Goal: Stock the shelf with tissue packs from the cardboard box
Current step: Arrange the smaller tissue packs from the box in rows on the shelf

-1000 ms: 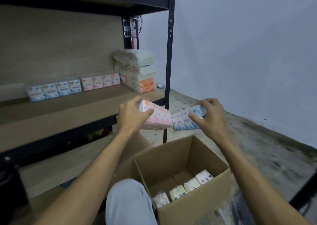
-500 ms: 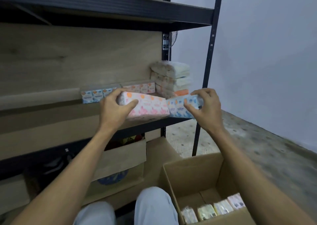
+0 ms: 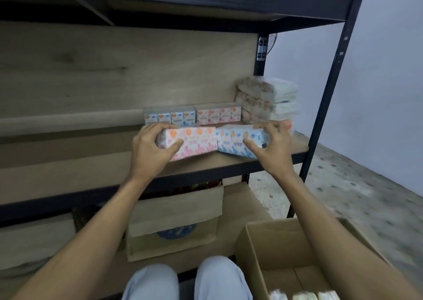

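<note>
Now we have carried both packs up from above the cardboard box (image 3: pixel 256 254) to the shelf (image 3: pixel 91 169). Our left hand (image 3: pixel 148 148) grips the pink tissue pack (image 3: pixel 196 143) and our right hand (image 3: pixel 273 147) grips the blue tissue pack (image 3: pixel 233 139). The packs sit end to end, just before the back rows (image 3: pixel 193 116). They seem to touch the board, so release looks next.
</note>
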`<state>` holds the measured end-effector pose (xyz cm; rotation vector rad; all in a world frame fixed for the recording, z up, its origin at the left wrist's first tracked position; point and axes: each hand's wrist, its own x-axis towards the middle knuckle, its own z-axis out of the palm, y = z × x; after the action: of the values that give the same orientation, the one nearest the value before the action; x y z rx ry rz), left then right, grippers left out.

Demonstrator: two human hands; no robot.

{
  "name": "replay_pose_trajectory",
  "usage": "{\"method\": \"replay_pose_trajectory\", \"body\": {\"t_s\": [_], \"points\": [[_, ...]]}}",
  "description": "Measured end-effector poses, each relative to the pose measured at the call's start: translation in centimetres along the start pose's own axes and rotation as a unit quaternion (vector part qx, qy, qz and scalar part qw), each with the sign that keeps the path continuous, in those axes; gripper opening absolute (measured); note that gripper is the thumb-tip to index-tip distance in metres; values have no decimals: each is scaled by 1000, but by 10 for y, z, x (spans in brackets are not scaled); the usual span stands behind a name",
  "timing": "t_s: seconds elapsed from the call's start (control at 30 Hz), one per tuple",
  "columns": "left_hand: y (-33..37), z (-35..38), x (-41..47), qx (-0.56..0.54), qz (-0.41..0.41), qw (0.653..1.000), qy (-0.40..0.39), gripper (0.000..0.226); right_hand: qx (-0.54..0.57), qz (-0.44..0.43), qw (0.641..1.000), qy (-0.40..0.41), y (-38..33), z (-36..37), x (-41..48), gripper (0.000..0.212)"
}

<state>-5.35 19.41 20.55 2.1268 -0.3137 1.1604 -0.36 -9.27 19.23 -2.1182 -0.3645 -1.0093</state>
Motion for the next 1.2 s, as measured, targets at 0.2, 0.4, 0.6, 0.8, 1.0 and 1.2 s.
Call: {"method": "replay_pose_trajectory", "body": {"t_s": [0.2,0.4,0.6,0.8,1.0,1.2], "points": [[-27,9,-1,34,-12,999,-28,31,-1,32,998,-48,9,31,2,46],[-46,20,-5,72,-26,994,-77,35,-6,59,995,-83,21,45,0,47],[-56,20,1,157,-69,979,-111,42,-140,38,988,-60,21,44,10,49],[-26,46,34,184,-40,975,-114,54,-173,-17,981,-87,-23,74,41,56],[-38,79,42,308,-119,916,-226,63,-334,41,914,-226,-19,108,50,64],[-54,81,45,398,-90,877,-253,59,-391,20,884,-255,-3,115,61,63]]}}
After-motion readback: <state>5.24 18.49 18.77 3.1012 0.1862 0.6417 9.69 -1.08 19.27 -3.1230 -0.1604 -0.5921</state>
